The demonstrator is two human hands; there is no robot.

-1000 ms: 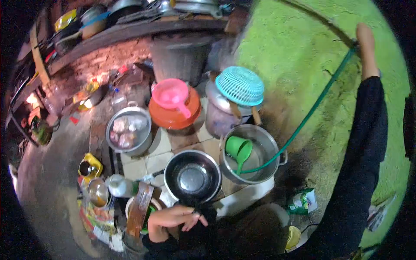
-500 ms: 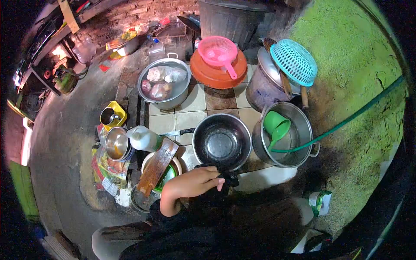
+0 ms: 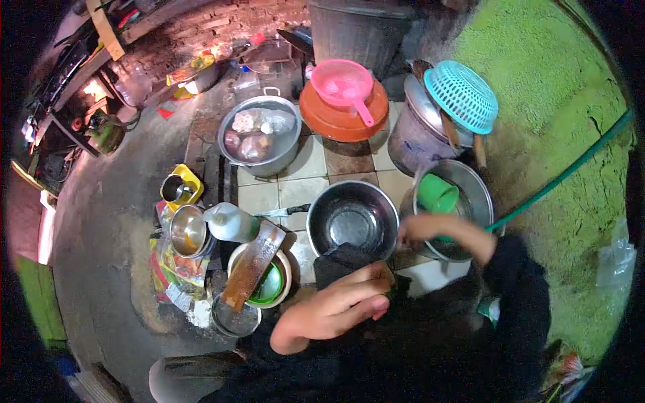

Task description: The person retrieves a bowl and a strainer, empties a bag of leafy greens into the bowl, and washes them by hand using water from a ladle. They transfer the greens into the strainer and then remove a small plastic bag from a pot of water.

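My left hand [image 3: 339, 302] is closed on a black plastic bag [image 3: 346, 260], whose dark, crumpled top reaches over the near rim of a steel basin [image 3: 349, 215]. What the bag contains is hidden. My right hand [image 3: 430, 228] is smeared by motion between the basin and a large metal pot [image 3: 487, 201]; its fingers cannot be made out. Inside that pot lies a green plastic dipper [image 3: 438, 195], partly covered by my right hand and forearm. Left of the basin, a knife [image 3: 292, 211] with a black handle rests on the tiles.
Wrapped bundles sit in a water-filled pot [image 3: 232, 151]. A pink strainer [image 3: 342, 80] rests on an orange basin [image 3: 316, 124]. A turquoise colander [image 3: 460, 97] tops a lidded pot [image 3: 420, 144]. A wooden board [image 3: 254, 265] lies across a bowl. A green hose [image 3: 564, 174] runs along the right.
My right hand and black sleeve have come into view over the metal pot's near side. My left hand keeps hold of the black bag. The whole view has shifted slightly.
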